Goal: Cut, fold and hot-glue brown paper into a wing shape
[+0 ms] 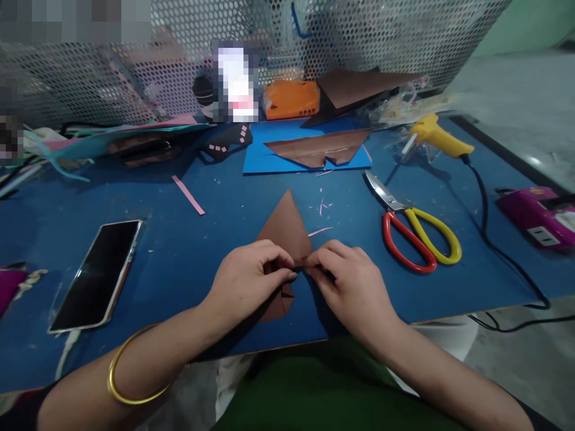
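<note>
A folded piece of brown paper (287, 224) lies near the front edge of the blue table, its pointed tip facing away from me. My left hand (249, 278) pinches it from the left, thumb and fingertips on a crease. From the right, my right hand (348, 272) pinches the same crease close to the left fingertips. Below the left hand shows a lower flap of the brown paper with a small fold. Part of the sheet is hidden under my hands. Scissors (395, 206) with one red and one yellow handle lie open to the right.
A phone (99, 275) on a white cable lies at left. Behind are a cut brown paper piece (321, 148) on a blue sheet (256, 158), and an orange box (291, 99). A yellow glue gun (442, 136) and purple socket block (539, 215) trail cords at right. Pink strips (188, 194) are scattered.
</note>
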Tool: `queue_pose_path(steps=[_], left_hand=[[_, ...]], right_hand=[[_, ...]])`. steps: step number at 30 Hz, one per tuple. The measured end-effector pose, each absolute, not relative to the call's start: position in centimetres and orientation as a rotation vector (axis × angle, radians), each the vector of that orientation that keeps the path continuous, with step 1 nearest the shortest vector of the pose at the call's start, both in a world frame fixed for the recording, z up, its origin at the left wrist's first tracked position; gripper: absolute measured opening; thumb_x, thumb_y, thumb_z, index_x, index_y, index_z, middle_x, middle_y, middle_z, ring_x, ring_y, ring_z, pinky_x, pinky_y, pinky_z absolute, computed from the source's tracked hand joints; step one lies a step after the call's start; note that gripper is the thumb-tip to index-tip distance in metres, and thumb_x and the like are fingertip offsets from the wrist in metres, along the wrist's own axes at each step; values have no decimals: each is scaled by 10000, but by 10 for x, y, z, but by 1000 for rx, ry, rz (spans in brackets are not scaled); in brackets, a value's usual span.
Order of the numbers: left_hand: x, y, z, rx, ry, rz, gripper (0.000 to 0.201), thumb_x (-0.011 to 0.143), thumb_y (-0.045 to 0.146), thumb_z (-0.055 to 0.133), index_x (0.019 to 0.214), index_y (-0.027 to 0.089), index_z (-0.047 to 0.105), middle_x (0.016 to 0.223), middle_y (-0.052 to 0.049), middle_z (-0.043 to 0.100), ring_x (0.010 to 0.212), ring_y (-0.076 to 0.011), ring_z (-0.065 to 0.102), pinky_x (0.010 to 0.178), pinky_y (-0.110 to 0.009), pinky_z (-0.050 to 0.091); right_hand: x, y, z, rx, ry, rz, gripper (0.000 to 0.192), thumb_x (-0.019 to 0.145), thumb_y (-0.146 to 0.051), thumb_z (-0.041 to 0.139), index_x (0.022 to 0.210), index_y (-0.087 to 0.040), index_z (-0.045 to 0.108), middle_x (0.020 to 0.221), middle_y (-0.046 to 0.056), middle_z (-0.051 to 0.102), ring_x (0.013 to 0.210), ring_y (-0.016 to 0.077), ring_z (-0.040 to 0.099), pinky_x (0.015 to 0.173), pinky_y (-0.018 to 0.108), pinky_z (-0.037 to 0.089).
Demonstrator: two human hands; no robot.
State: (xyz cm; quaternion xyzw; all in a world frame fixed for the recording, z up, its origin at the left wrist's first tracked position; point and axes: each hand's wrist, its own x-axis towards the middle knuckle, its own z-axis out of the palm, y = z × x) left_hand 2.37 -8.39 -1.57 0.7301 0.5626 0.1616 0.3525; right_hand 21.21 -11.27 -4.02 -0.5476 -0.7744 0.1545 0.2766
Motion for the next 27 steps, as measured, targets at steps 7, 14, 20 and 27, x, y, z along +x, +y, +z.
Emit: queue_pose_path(steps=[7,14,20,27], left_hand=[[24,-87,-17,1935,1471,458,83,841,226,679,780,266,719,849,54,692,815,-141,631,713,-288,425],[26,-92,-23,1970,1566,535,163,799,213,742,907,255,627,779,85,641,662,-102,588,599,-240,412],[19,-100,-29,2496,1315,600,162,975,229,527,1017,248,682,929,27,680,781,-118,653,622,-232,443],[12,-98,-19,2619,1178,376,309,997,241,423,1120,194,703,945,-29,680,737,-150,639,542,-262,433]], right_hand=[[219,-122,-41,-1400,-2078,386,203,960,-160,533,1086,-178,691,970,51,689,833,195,596,735,336,434],[225,-136,-43,-1266,-2412,97,425,929,-66,422,1328,-53,565,1102,163,633,919,270,547,734,395,487],[227,-139,-41,-1217,-2590,-19,534,873,-79,452,1399,10,482,1154,188,594,969,297,496,804,440,507],[229,-137,-39,-1313,-2479,124,533,941,-155,422,1444,22,416,1135,202,565,969,284,482,791,442,523]])
